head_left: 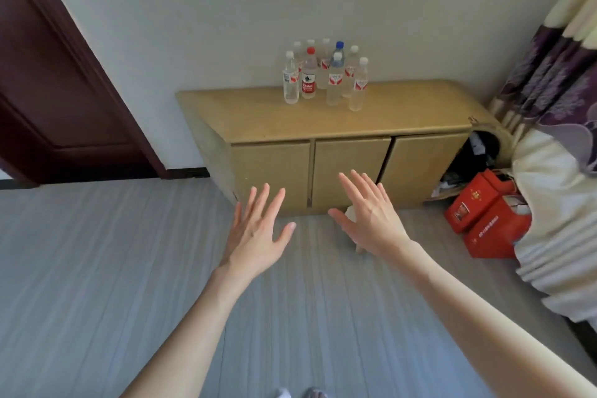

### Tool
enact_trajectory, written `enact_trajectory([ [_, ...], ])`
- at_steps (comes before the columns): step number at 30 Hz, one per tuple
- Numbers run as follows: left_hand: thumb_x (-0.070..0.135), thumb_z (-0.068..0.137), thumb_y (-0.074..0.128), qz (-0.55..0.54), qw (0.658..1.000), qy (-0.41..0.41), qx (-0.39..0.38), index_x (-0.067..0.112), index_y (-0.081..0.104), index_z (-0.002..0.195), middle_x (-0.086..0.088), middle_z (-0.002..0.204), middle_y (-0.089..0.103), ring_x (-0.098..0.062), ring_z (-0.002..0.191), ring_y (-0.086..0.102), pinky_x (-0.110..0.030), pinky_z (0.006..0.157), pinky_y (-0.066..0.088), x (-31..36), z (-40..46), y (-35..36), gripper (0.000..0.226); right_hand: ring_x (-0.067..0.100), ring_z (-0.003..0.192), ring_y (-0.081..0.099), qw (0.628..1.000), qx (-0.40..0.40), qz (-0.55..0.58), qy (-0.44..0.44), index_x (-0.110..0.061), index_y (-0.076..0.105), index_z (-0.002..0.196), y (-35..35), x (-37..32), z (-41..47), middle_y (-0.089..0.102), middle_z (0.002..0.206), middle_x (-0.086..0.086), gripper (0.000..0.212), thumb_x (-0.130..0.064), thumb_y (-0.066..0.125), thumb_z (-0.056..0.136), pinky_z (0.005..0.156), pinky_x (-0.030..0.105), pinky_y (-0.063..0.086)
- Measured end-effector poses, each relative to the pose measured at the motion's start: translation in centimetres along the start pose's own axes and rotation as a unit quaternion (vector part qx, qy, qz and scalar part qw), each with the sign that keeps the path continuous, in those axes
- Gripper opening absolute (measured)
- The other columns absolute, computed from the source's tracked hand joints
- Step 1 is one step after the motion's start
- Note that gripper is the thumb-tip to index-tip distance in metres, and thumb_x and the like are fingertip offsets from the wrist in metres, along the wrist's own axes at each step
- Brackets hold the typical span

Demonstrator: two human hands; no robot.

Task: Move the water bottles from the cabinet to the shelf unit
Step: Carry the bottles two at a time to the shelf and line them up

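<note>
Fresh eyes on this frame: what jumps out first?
Two bare hands, left hand and right hand, spread open and empty in the foreground above the grey floor. Behind them, a cluster of water bottles stands upright on the tan cabinet against the wall. Red boxes sit by its right end.

A pale wall point(193, 10) stood at twelve o'clock, a dark door point(48, 90) at ten, purple-patterned curtains point(555, 74) at two, grey striped floor point(97, 268) below.
</note>
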State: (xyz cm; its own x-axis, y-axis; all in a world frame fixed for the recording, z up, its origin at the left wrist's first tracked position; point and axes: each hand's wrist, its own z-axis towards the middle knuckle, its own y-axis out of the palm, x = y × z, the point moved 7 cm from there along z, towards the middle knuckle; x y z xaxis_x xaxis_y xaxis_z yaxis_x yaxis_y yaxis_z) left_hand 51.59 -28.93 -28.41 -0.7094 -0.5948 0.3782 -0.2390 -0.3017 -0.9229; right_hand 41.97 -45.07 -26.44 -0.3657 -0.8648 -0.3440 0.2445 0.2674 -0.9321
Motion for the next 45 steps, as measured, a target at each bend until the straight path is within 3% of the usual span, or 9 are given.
enact_trajectory([
  [6,0.049,0.091,0.035,-0.016,0.998,-0.035,-0.048,0.029,0.007,0.143,-0.003,0.155,-0.001,-0.021,0.142,-0.007,-0.045,0.115,0.005,-4.2,10.5,2.7,0.063,0.023,0.142,0.006,0.999,-0.035,0.001,0.012,-0.024,0.011,0.144,3.1,3.8,10.8,0.013,0.154,0.005,0.067,-0.047,0.043,0.090,0.117,0.040,0.006],
  [18,0.050,0.091,0.030,0.024,0.998,0.033,-0.048,0.028,0.004,0.143,-0.004,0.155,-0.002,-0.020,0.142,-0.005,-0.040,0.115,0.001,-10.0,39.0,0.1,0.063,0.025,0.142,0.011,0.996,0.013,-0.005,0.087,-0.020,0.015,0.144,1.9,10.4,35.2,0.017,0.153,0.008,0.066,-0.045,0.043,0.090,0.116,0.042,0.011],
  [26,0.058,0.086,0.023,0.032,0.991,0.049,-0.123,0.031,0.002,0.143,-0.003,0.155,-0.001,-0.022,0.142,-0.004,-0.041,0.115,0.003,-10.5,49.9,5.7,0.066,0.027,0.141,0.013,0.988,-0.029,-0.021,0.151,-0.018,0.016,0.143,4.0,17.6,44.1,0.017,0.153,0.010,0.067,-0.046,0.044,0.090,0.114,0.044,0.014],
  [31,0.049,0.091,0.032,0.023,0.990,0.043,-0.130,0.029,0.002,0.143,-0.003,0.155,-0.003,-0.021,0.142,-0.006,-0.041,0.115,0.002,-8.9,58.3,7.4,0.063,0.028,0.139,0.019,0.988,-0.022,-0.029,0.153,-0.016,0.018,0.143,3.6,23.4,51.2,0.022,0.151,0.011,0.068,-0.044,0.047,0.089,0.112,0.044,0.020],
  [35,0.041,0.093,0.036,0.011,0.993,0.050,-0.104,0.024,0.000,0.143,-0.003,0.155,-0.003,-0.020,0.142,-0.004,-0.040,0.117,0.006,-6.6,66.1,7.9,0.065,0.030,0.131,0.031,0.985,0.011,0.028,0.167,-0.011,0.025,0.139,2.1,27.3,57.0,0.034,0.144,0.013,0.063,-0.033,0.054,0.088,0.106,0.037,0.028],
  [38,0.034,0.093,0.039,0.013,0.992,0.064,-0.108,0.023,0.000,0.143,-0.006,0.155,-0.003,-0.023,0.142,-0.003,-0.040,0.117,0.006,-4.3,71.2,8.9,0.065,0.029,0.133,0.028,0.983,0.017,0.058,0.176,-0.011,0.024,0.140,1.4,30.1,61.0,0.030,0.146,0.012,0.062,-0.029,0.054,0.089,0.106,0.037,0.029],
  [43,0.024,0.092,0.044,0.002,0.988,0.095,-0.121,0.022,0.005,0.144,-0.007,0.155,0.000,-0.025,0.142,0.000,-0.043,0.116,0.011,-1.6,78.0,11.3,0.065,0.026,0.135,0.023,0.986,-0.052,0.058,0.147,-0.016,0.016,0.143,1.8,33.8,65.8,0.019,0.152,0.005,0.065,-0.023,0.052,0.090,0.108,0.032,0.023],
  [45,0.021,0.090,0.048,-0.013,0.985,0.103,-0.140,0.020,0.010,0.144,-0.007,0.154,0.004,-0.026,0.142,0.005,-0.040,0.116,0.013,-1.1,79.9,12.6,0.066,0.026,0.133,0.028,0.984,-0.090,0.066,0.142,-0.017,0.020,0.142,2.5,34.7,66.8,0.024,0.150,0.004,0.063,-0.021,0.053,0.089,0.106,0.032,0.026],
])
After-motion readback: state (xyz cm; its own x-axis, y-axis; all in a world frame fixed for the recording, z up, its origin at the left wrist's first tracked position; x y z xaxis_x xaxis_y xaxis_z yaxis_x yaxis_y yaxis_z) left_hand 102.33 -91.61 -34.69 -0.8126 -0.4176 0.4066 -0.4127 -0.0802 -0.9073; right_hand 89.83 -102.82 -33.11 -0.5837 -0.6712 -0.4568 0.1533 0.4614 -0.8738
